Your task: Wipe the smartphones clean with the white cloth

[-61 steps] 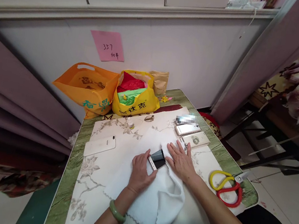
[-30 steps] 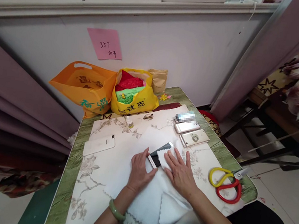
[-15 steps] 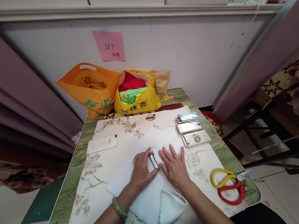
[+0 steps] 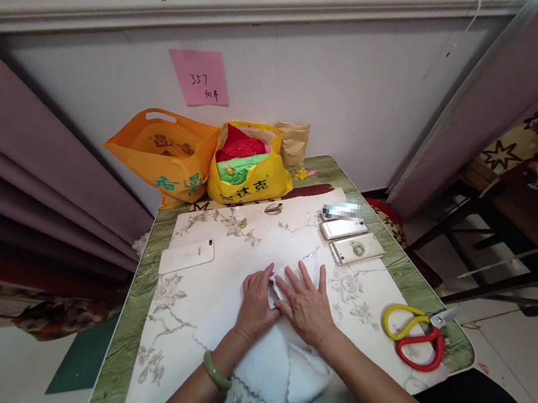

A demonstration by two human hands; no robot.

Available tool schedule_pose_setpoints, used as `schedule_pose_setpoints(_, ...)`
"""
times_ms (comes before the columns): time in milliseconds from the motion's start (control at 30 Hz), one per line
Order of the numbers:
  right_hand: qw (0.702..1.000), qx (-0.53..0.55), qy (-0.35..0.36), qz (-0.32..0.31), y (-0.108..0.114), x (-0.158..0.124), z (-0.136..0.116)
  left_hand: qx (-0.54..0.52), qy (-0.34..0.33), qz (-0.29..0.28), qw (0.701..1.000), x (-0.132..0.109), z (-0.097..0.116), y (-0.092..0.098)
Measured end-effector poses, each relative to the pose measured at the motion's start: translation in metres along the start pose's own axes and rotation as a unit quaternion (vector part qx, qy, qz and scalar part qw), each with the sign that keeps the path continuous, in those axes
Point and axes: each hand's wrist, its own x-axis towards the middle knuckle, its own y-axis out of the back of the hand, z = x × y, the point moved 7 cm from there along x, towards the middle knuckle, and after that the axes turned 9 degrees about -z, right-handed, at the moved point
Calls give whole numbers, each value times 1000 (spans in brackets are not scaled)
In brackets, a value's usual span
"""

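My left hand (image 4: pixel 255 302) and my right hand (image 4: pixel 305 303) lie side by side on a white cloth (image 4: pixel 275 364) spread over the table mat. A phone lies under a fold of the cloth between them, and only a sliver of it shows by my left fingertips. My left fingers curl against its near end. The right hand presses flat on the cloth over it, fingers spread. A green bracelet (image 4: pixel 217 370) is on my left wrist.
A white phone (image 4: pixel 187 256) lies at the left, and two phones (image 4: pixel 357 248) lie at the right. Red and yellow scissors (image 4: pixel 414 331) sit near the table's right edge. An orange bag (image 4: pixel 165 152), a yellow bag (image 4: pixel 248 168) and a brown pouch (image 4: pixel 292 141) stand at the back.
The phone's dark screen showed between my hands two seconds ago. My right hand has since drawn the cloth leftward over it, and the phone is now almost fully covered.
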Motion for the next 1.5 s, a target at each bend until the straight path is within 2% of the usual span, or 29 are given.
schedule_pose_setpoints(133, 1000, 3, 4, 3, 3, 2, -2, 1, -2, 1, 1000, -1, -1, -1)
schedule_pose_setpoints(367, 1000, 6, 28, -9, 2, -36, 4, -4, 3, 4, 1000, 0, 5, 4)
schedule_pose_setpoints(700, 1000, -4, -5, 7, 3, 7, -11, 8, -18, 20, 1000, 0, 3, 3)
schedule_pose_setpoints(767, 1000, -2, -3, 15, 2, 1, -9, 6, -19, 17, 1000, -1, 4, 3)
schedule_pose_setpoints(967, 999, -12, 5, 34, 1, -45, 3, 11, -10, 16, 1000, -1, 5, 3)
schedule_pose_setpoints(1033, 999, -20, 2, 31, 2, -50, 5, 13, -11, 15, 1000, 0, 5, 3)
schedule_pose_setpoints(1333, 1000, -4, -12, 7, -3, -5, -1, 5, -23, 17, 1000, -1, 2, 2)
schedule_pose_setpoints(1400, 1000, -1, -21, 3, -3, -2, 6, 13, -18, 20, 1000, -1, 2, 2)
schedule_pose_setpoints(1500, 998, -5, -63, 3, 0, -3, 29, 18, -14, 22, 999, -1, 2, 2)
